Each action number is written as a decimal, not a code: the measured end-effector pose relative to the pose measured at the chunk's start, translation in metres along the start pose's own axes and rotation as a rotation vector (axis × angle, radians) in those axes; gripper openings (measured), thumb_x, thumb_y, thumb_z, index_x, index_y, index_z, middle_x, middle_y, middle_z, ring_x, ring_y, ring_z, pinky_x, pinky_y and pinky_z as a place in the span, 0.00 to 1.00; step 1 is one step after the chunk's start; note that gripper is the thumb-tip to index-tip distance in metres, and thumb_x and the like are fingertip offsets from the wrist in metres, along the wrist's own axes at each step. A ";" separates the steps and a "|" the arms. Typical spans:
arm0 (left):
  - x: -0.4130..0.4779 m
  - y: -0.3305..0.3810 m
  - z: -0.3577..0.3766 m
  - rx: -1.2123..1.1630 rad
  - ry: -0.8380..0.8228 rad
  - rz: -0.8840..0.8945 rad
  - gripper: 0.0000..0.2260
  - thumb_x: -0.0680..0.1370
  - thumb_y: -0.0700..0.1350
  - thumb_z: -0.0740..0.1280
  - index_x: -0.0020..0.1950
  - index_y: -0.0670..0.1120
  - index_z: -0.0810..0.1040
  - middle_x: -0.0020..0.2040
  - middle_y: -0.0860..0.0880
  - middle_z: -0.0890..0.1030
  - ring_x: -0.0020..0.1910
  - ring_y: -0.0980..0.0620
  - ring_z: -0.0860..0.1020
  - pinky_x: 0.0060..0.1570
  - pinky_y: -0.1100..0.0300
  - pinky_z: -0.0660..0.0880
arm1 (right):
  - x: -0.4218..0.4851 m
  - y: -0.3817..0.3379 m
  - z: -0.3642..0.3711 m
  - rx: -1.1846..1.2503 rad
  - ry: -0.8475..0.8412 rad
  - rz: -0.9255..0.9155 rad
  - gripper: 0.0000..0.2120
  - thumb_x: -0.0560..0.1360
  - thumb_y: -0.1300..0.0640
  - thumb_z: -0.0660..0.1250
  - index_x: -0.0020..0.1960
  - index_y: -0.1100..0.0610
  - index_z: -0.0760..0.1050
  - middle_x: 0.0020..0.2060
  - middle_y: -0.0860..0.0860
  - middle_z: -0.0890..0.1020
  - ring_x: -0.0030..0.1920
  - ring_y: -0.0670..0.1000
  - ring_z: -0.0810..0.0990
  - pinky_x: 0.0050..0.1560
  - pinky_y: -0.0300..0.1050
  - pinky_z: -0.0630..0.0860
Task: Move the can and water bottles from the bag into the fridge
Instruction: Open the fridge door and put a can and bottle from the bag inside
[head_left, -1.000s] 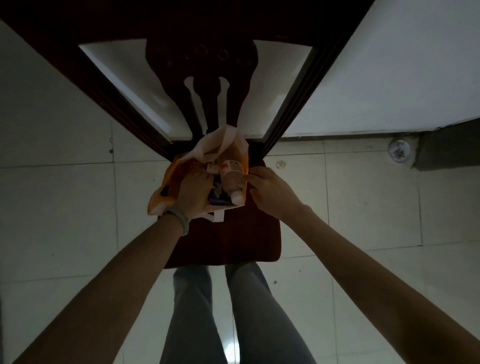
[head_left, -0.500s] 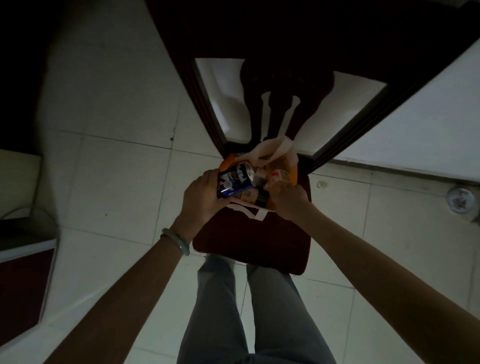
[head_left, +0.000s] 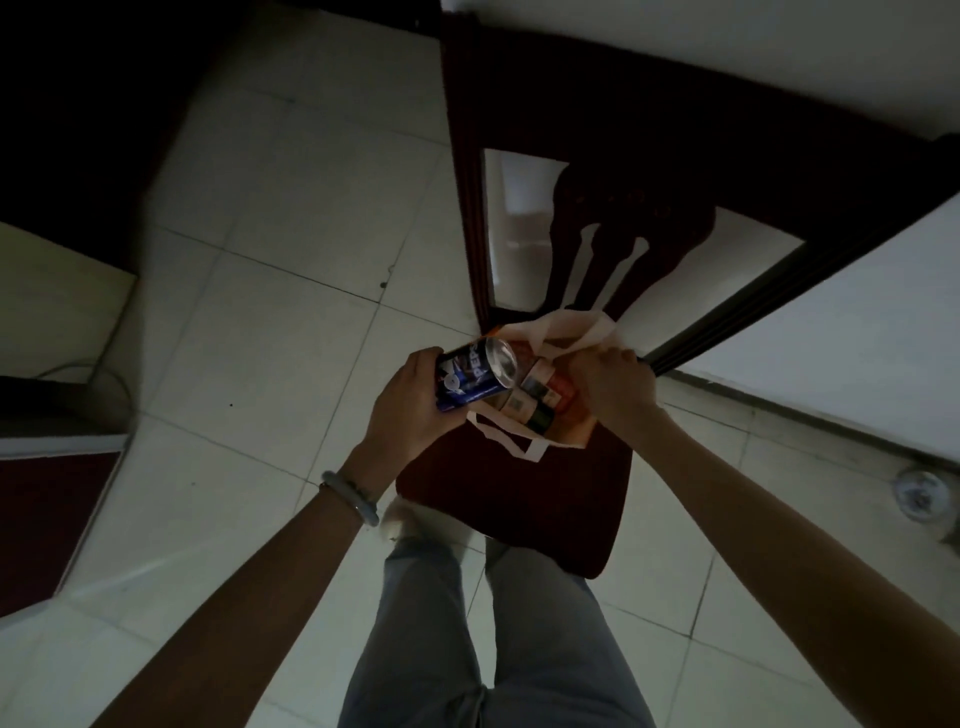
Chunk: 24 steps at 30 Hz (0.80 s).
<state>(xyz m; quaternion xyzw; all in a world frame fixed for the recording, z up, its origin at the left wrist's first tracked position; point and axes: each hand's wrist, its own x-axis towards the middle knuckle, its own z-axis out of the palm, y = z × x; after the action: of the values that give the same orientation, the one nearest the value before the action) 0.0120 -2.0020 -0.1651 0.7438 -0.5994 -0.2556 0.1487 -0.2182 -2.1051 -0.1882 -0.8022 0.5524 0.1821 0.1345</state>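
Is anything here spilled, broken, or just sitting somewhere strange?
Nothing spilled or damaged shows. The one oddity: the bag sits on a chair seat, slumped open. The left hand holds the can tilted, not upright.

Single head-worn view, wide-angle, looking steeply down past both forearms onto a dark wooden chair (head_left: 519, 499) and pale tiled floor (head_left: 270, 291). Close range: hands at frame centre, legs near, chair back far. Dim light; far-left corner probably furniture, unclear.
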 end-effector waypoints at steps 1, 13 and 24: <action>-0.004 0.000 -0.006 -0.022 0.019 -0.014 0.32 0.65 0.46 0.76 0.64 0.41 0.68 0.58 0.42 0.75 0.51 0.44 0.78 0.44 0.57 0.74 | -0.004 0.000 -0.011 0.006 0.053 -0.017 0.14 0.77 0.50 0.59 0.59 0.57 0.71 0.50 0.58 0.78 0.51 0.59 0.77 0.46 0.52 0.75; -0.088 -0.040 -0.094 -0.414 0.254 -0.081 0.31 0.64 0.52 0.75 0.63 0.50 0.66 0.58 0.50 0.74 0.56 0.51 0.75 0.50 0.57 0.75 | -0.115 -0.106 -0.161 0.199 0.490 -0.302 0.11 0.65 0.50 0.71 0.36 0.56 0.73 0.25 0.50 0.75 0.27 0.52 0.72 0.31 0.42 0.68; -0.269 -0.182 -0.205 -0.444 0.603 -0.169 0.30 0.63 0.42 0.79 0.61 0.40 0.70 0.51 0.60 0.74 0.48 0.64 0.72 0.45 0.78 0.66 | -0.206 -0.336 -0.192 0.382 0.355 -0.540 0.12 0.63 0.49 0.72 0.40 0.53 0.72 0.32 0.52 0.78 0.36 0.55 0.77 0.38 0.48 0.77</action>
<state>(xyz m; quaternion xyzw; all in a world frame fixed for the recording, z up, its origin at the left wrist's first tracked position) 0.2340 -1.7157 -0.0378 0.7822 -0.3950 -0.1603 0.4544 0.0568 -1.8935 0.0797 -0.8985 0.3596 -0.1082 0.2272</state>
